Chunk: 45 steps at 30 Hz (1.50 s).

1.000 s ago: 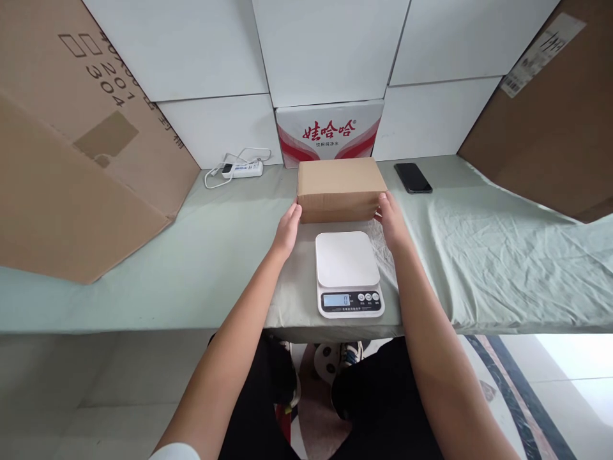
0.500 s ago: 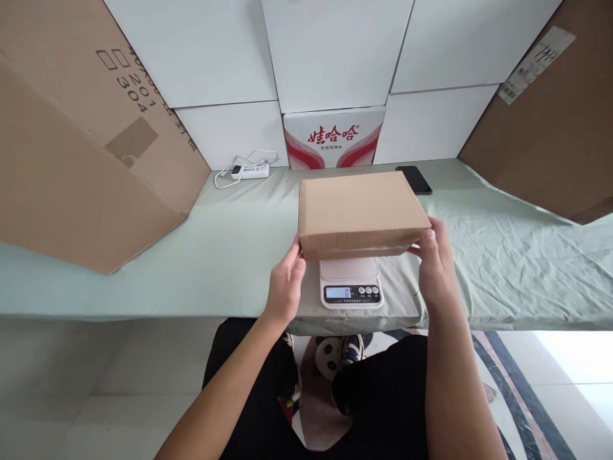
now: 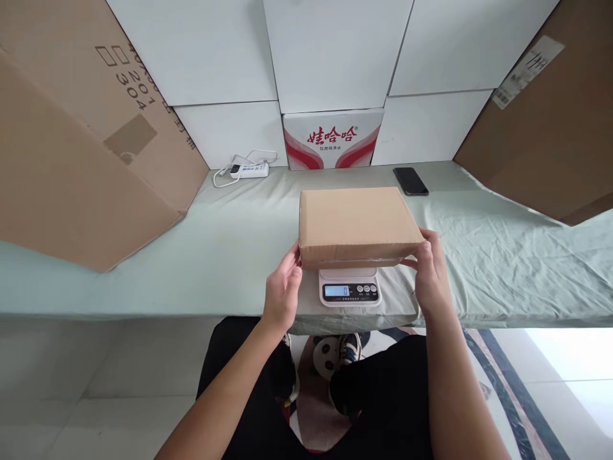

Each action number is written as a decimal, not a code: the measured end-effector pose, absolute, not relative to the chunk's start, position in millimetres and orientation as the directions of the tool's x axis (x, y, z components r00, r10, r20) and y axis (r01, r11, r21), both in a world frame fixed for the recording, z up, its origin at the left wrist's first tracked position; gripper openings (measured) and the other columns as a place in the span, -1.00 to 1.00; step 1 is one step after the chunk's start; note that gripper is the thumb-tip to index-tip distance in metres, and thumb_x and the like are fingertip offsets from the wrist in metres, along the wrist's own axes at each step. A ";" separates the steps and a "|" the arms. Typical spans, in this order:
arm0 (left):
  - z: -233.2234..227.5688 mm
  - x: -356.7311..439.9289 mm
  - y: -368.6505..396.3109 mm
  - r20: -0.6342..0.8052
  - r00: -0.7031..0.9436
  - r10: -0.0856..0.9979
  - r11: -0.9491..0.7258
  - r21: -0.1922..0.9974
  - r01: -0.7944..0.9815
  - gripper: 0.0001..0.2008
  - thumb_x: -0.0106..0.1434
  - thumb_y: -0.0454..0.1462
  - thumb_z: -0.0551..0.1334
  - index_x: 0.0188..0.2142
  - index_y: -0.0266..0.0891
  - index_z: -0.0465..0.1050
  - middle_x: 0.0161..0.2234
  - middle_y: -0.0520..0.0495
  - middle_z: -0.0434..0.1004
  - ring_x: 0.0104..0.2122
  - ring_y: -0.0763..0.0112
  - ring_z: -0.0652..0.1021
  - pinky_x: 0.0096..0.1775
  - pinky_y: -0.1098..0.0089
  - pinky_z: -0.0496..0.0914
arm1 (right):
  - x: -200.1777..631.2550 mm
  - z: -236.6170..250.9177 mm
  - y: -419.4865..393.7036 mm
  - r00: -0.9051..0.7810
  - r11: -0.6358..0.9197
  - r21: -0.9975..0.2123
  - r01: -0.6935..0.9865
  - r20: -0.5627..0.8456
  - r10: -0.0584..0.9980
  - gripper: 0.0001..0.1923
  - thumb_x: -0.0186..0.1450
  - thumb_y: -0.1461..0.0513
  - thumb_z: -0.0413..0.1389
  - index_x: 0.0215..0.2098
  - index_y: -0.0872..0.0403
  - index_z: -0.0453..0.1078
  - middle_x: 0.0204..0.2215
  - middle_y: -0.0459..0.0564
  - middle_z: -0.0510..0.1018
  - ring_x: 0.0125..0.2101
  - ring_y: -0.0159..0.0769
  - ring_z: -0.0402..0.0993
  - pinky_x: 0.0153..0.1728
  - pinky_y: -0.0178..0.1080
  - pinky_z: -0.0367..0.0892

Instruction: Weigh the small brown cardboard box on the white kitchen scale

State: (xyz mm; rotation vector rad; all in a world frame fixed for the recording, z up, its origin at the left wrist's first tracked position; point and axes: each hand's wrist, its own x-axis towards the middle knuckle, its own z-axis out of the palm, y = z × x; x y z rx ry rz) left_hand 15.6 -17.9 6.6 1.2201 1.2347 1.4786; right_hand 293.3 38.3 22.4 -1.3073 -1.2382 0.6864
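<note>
Between my two hands is a brown cardboard box (image 3: 358, 218), level and above a white digital kitchen scale (image 3: 350, 303). My left hand (image 3: 282, 291) grips the box's left front corner, thumb towards me and fingers partly hidden behind the side. At the right front corner, my right hand (image 3: 430, 271) holds it with the thumb on the edge and fingers underneath. The scale's display (image 3: 337, 291) is lit and reads 0. Most of the weighing plate is hidden under the box.
A black phone (image 3: 410, 181) lies behind the box to the right. Back left is a white power strip (image 3: 249, 170) with a cable. Large cartons (image 3: 81, 153) (image 3: 550, 128) flank the cloth-covered table (image 3: 230, 255). A white-and-red carton (image 3: 332, 139) stands at the back wall.
Both hands have lowered the cardboard box towards the scale and a little nearer to me. More of the phone now shows behind it. The display still reads 0.
</note>
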 end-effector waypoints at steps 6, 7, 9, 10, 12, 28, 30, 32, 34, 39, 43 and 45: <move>4.0 9.4 -14.4 0.197 -0.291 0.936 -0.216 0.976 -0.032 -0.28 0.48 0.22 0.23 0.44 -0.07 0.46 0.51 -0.18 0.41 0.54 -0.03 0.36 0.50 0.02 0.34 | 300.0 15.3 53.1 0.465 0.272 -0.962 0.029 0.254 0.848 -0.44 0.44 -0.31 0.02 -0.03 -0.08 0.46 -0.09 0.01 0.63 -0.20 -0.23 0.63 -0.32 -0.20 0.55; 4.0 7.6 -12.7 0.192 -0.315 0.930 -0.215 0.976 -0.040 -0.29 0.46 0.23 0.24 0.43 -0.05 0.48 0.51 -0.18 0.42 0.54 -0.04 0.36 0.49 0.02 0.35 | 301.8 14.9 55.9 0.518 0.294 -0.956 -0.008 0.247 0.819 -0.45 0.43 -0.30 0.01 -0.09 -0.06 0.45 -0.15 0.01 0.63 -0.25 -0.23 0.63 -0.35 -0.19 0.53; 3.4 3.1 -8.1 0.167 -0.353 0.921 -0.203 0.977 -0.065 -0.30 0.44 0.24 0.25 0.39 -0.05 0.53 0.49 -0.21 0.45 0.53 -0.07 0.38 0.48 -0.01 0.36 | 305.5 14.8 59.8 0.595 0.325 -0.944 -0.058 0.228 0.771 -0.47 0.43 -0.27 -0.03 -0.18 -0.03 0.42 -0.25 0.01 0.61 -0.32 -0.23 0.62 -0.39 -0.18 0.49; 2.7 0.3 -5.3 0.150 -0.368 0.918 -0.194 0.977 -0.086 -0.31 0.44 0.23 0.26 0.36 -0.06 0.55 0.48 -0.23 0.47 0.52 -0.08 0.39 0.48 -0.03 0.37 | 307.2 15.1 60.8 0.619 0.329 -0.941 -0.077 0.214 0.756 -0.47 0.43 -0.25 -0.04 -0.22 -0.03 0.41 -0.28 0.00 0.60 -0.35 -0.23 0.62 -0.40 -0.18 0.47; 0.5 -6.0 0.6 0.114 -0.395 0.911 -0.180 0.975 -0.134 -0.34 0.43 0.22 0.26 0.32 -0.08 0.59 0.46 -0.27 0.49 0.50 -0.10 0.42 0.47 -0.07 0.38 | 310.0 15.8 61.3 0.652 0.331 -0.938 -0.100 0.189 0.734 -0.52 0.42 -0.19 -0.04 -0.28 -0.02 0.40 -0.33 -0.01 0.57 -0.39 -0.25 0.61 -0.41 -0.19 0.44; -6.8 -24.8 16.4 0.043 -0.457 0.888 -0.158 0.963 -0.216 -0.35 0.44 0.23 0.21 0.26 -0.11 0.61 0.46 -0.31 0.48 0.49 -0.11 0.44 0.45 -0.09 0.40 | 316.2 16.5 62.2 0.756 0.459 -0.883 -0.099 0.233 0.612 -0.74 0.34 0.10 0.01 -0.50 -0.04 0.22 -0.56 -0.14 0.27 -0.56 -0.30 0.31 -0.49 -0.21 0.30; -8.1 -24.9 16.8 0.048 -0.452 0.891 -0.157 0.965 -0.208 -0.34 0.43 0.24 0.21 0.27 -0.10 0.61 0.46 -0.31 0.49 0.49 -0.11 0.44 0.45 -0.10 0.39 | 317.8 13.1 63.2 0.743 0.469 -0.879 -0.087 0.256 0.618 -0.73 0.35 0.07 0.01 -0.49 -0.05 0.24 -0.55 -0.14 0.27 -0.55 -0.29 0.31 -0.50 -0.20 0.30; -9.0 -24.7 17.1 0.055 -0.453 0.890 -0.162 0.966 -0.202 -0.32 0.43 0.25 0.22 0.27 -0.11 0.62 0.44 -0.33 0.50 0.49 -0.11 0.44 0.45 -0.11 0.39 | 318.1 11.2 63.6 0.730 0.476 -0.876 -0.074 0.277 0.625 -0.72 0.36 0.04 0.01 -0.47 -0.06 0.27 -0.54 -0.13 0.30 -0.54 -0.28 0.34 -0.51 -0.19 0.31; -9.4 -24.1 17.0 0.065 -0.450 0.891 -0.168 0.967 -0.192 -0.31 0.42 0.26 0.22 0.27 -0.11 0.62 0.43 -0.33 0.52 0.49 -0.11 0.44 0.45 -0.11 0.39 | 316.9 11.5 63.3 0.722 0.476 -0.877 -0.062 0.290 0.628 -0.72 0.36 0.03 0.01 -0.46 -0.06 0.30 -0.52 -0.12 0.35 -0.53 -0.28 0.38 -0.51 -0.20 0.31; -8.4 -20.3 15.0 0.083 -0.438 0.895 -0.176 0.969 -0.175 -0.31 0.42 0.26 0.23 0.26 -0.12 0.63 0.42 -0.34 0.54 0.49 -0.12 0.44 0.45 -0.11 0.38 | 308.3 18.5 61.3 0.713 0.462 -0.881 -0.097 0.263 0.650 -0.75 0.34 0.07 0.00 -0.43 -0.04 0.38 -0.52 -0.09 0.50 -0.53 -0.28 0.50 -0.49 -0.21 0.34; -6.7 -14.4 11.0 0.089 -0.411 0.907 -0.167 0.973 -0.158 -0.32 0.41 0.26 0.25 0.26 -0.11 0.64 0.40 -0.32 0.57 0.48 -0.09 0.46 0.46 -0.10 0.37 | 298.8 20.6 59.3 0.662 0.444 -0.888 -0.117 0.264 0.702 -0.69 0.38 0.04 0.00 -0.34 0.00 0.49 -0.43 -0.02 0.64 -0.41 -0.23 0.64 -0.37 -0.19 0.46; -5.7 -10.9 8.4 0.103 -0.378 0.920 -0.166 0.976 -0.138 -0.33 0.43 0.25 0.24 0.28 -0.09 0.63 0.41 -0.29 0.56 0.49 -0.08 0.45 0.47 -0.07 0.36 | 294.6 18.5 58.7 0.613 0.429 -0.896 -0.115 0.275 0.740 -0.65 0.40 -0.02 0.02 -0.26 0.00 0.53 -0.34 0.01 0.69 -0.32 -0.20 0.68 -0.28 -0.15 0.51</move>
